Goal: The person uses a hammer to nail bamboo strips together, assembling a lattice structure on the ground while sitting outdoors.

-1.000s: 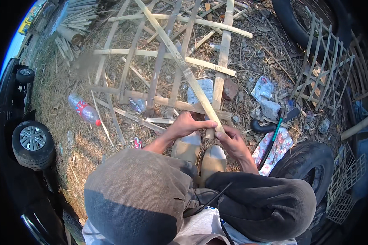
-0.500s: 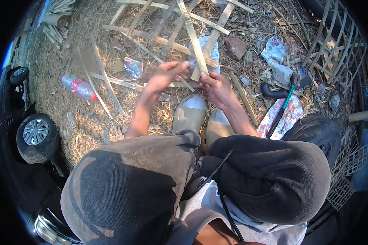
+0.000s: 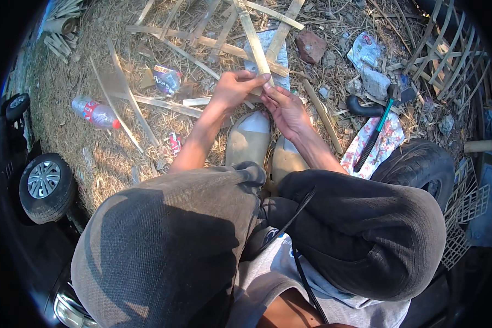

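A pale bamboo strip points from the far side toward me, its near end between my hands. My left hand is closed, thumb stretched across that end with the fingers curled beneath. From the other side my right hand pinches the same tip between thumb and forefinger, its other fingers loosely curled. Another strip slants past it, and a longer strip crosses underneath. Together with several others they form an open lattice on the ground. The strip's very tip is partly hidden by my fingers.
At left lie a plastic bottle and loose strips. To the right are a reddish stone, a tool with a green and black handle on a flowered cloth, and a tyre. My shoes stand close below my hands.
My left hand has come in to the right and closed on the strip's near end. My right hand keeps its pinch there. The whole view has shifted slightly.
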`<state>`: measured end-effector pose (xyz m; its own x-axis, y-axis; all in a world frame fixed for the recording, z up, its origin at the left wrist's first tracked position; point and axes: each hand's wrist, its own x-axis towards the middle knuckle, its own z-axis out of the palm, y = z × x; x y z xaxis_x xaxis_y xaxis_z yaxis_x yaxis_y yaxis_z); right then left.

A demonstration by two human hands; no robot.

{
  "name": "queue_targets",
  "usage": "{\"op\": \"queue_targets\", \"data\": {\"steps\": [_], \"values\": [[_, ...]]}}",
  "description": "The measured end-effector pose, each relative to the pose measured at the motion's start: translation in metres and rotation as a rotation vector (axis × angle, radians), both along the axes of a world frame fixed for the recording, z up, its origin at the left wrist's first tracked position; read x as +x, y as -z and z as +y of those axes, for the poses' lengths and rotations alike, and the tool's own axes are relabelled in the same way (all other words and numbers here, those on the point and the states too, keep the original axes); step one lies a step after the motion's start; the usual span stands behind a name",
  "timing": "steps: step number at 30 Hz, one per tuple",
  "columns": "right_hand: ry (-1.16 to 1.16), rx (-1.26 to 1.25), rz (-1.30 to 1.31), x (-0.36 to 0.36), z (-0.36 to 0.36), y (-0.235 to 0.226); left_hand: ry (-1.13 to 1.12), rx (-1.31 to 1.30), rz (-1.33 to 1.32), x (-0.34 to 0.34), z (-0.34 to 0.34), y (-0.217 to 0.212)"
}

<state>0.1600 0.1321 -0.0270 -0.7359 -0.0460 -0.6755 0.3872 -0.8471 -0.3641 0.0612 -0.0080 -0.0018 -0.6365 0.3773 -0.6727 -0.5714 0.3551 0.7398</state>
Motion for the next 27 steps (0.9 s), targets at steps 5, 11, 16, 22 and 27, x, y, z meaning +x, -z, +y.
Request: {"op": "queue_targets", "data": {"steps": [5,11,16,22,27], "values": [[-0.075,0.039,0.003,0.014,0.012,0.012,-0.077,0.069,-0.102,0.0,0.003,0.007],[-0.294,0.23,-0.005,0.058,0.053,0.008,-0.023,0.002,-0.031,-0.003,0.007,0.011],[-0.205,0.369,-0.126,0.11,0.084,0.009,-0.012,-0.021,-0.013,-0.004,0.006,0.002],[0.209,0.863,-0.307,0.161,0.125,0.004,0.089,-0.167,0.059,-0.009,0.001,-0.002],[0.333,1.153,-0.533,0.214,0.156,0.007,0.198,-0.206,0.094,-0.02,-0.005,0.008]]}}
